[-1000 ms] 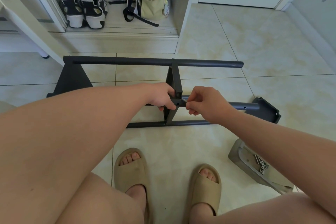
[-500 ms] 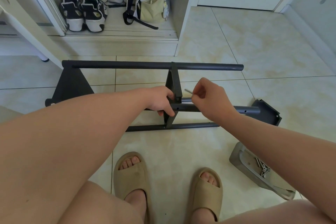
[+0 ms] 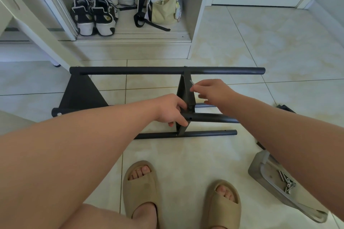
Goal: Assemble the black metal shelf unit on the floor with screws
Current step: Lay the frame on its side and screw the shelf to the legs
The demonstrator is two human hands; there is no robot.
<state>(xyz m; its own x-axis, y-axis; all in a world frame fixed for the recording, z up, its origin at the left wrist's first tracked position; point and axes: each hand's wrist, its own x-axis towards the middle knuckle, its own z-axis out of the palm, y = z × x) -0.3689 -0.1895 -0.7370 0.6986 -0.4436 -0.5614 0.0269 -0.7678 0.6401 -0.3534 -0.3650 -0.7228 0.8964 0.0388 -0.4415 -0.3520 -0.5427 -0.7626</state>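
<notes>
The frame (image 3: 149, 70) is lying on the floor (image 3: 242, 42), its middle bracket (image 3: 183, 95) standing on edge. The left hand (image 3: 171, 110) is gripping the tube (image 3: 210, 117) beside the bracket, fingers (image 3: 183, 123) curled round it. The right hand (image 3: 212, 93) is pinching a screw (image 3: 191, 82) near the bracket's top. If the grip is loosening, the tube may roll, misaligning its hole (image 3: 190, 118), or the screw may drop.

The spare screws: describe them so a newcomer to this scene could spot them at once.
On the tiled floor, right of the black shelf frame, a grey tray lies at the picture's lower right. The spare screws form a silvery heap inside it, unlike the single screw pinched in the right hand at the frame.
</notes>
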